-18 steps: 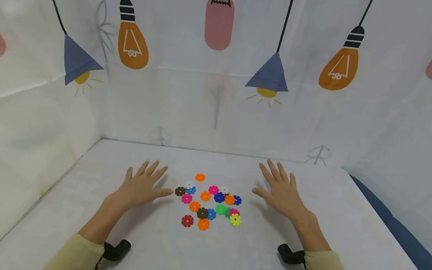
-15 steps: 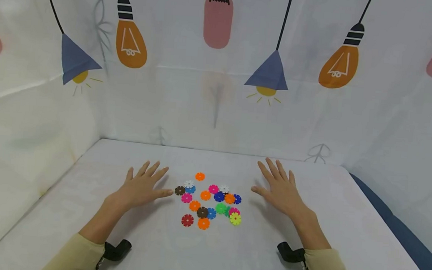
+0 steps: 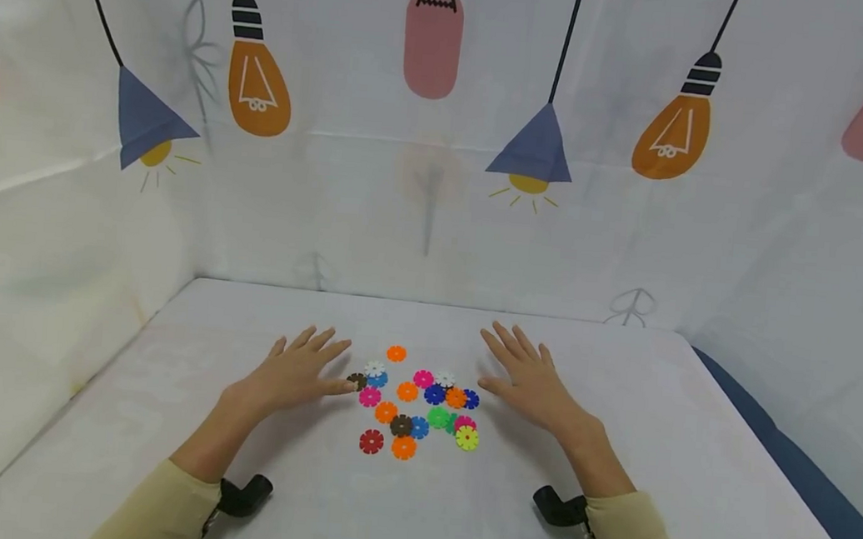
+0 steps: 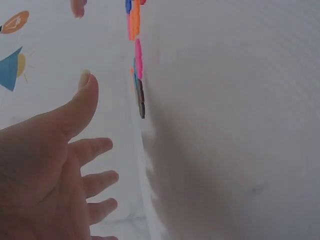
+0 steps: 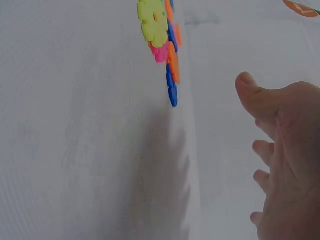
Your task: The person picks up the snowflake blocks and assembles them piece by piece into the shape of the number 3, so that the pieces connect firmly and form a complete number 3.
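Several small notched plastic discs, like snowflake-shaped building pieces, lie in a loose cluster mid-table. Among them are a red disc [image 3: 371,441], a yellow disc [image 3: 467,438], a green disc [image 3: 439,418] and an orange disc [image 3: 396,353]; some overlap. To the left my left hand [image 3: 291,378] hovers above the table with fingers spread, its thumb tip over a dark brown disc [image 4: 141,99] in the head view. The left wrist view shows a gap between them. At the right my right hand [image 3: 532,387] hovers with fingers spread, nearest a dark blue disc [image 5: 172,86]. Neither hand holds anything.
A white table [image 3: 325,504] carries the discs. Behind it hangs a white cloth [image 3: 375,215] printed with lamps and bulbs, and another cloth side [image 3: 48,276] closes the left. Black wrist cameras [image 3: 245,495] sit under both sleeves.
Both hands have moved inward toward the discs, the right hand more clearly to the left. The discs lie as before, and the head view has shifted slightly.
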`<state>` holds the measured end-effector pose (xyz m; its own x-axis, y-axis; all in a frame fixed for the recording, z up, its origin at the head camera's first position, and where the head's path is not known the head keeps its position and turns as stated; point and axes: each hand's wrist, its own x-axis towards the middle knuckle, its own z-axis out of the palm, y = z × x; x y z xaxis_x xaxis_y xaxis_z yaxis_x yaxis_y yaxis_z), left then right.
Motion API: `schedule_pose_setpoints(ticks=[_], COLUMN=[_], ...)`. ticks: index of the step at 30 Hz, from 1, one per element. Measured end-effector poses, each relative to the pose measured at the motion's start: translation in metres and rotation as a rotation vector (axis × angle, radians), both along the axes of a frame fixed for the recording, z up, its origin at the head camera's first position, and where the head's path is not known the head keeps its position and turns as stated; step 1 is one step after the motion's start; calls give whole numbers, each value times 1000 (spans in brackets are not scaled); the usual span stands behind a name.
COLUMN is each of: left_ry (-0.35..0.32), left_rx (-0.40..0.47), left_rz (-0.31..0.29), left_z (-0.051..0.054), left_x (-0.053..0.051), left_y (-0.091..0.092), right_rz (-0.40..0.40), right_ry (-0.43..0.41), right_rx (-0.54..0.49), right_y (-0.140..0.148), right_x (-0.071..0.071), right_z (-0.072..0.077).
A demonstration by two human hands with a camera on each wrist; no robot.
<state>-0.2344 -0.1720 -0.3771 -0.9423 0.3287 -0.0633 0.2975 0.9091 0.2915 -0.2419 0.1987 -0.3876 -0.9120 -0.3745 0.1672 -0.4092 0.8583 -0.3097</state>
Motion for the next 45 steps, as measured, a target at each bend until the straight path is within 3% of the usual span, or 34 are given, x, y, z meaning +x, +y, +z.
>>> schedule_pose_setpoints(ticks=[7, 15, 25, 32, 45], left_ry=[-2, 22, 58, 85, 74], left_rx=[-20, -55, -78, -77, -37], left_rz=[-24, -27, -68, -52, -25], left_z=[1, -4, -6, -6, -2], left_x=[1, -1, -6, -6, -4], left_y=[9, 15, 24, 28, 36], right_rz=[21, 46, 46, 53, 77], right_ry=[-52, -110, -114, -83, -127], right_rx=[9, 43, 68, 79, 29], right_y=[-12, -21, -34, -41, -50], right_x=[2, 1, 6, 6, 12], right_z=[-2, -6, -6, -7, -6])
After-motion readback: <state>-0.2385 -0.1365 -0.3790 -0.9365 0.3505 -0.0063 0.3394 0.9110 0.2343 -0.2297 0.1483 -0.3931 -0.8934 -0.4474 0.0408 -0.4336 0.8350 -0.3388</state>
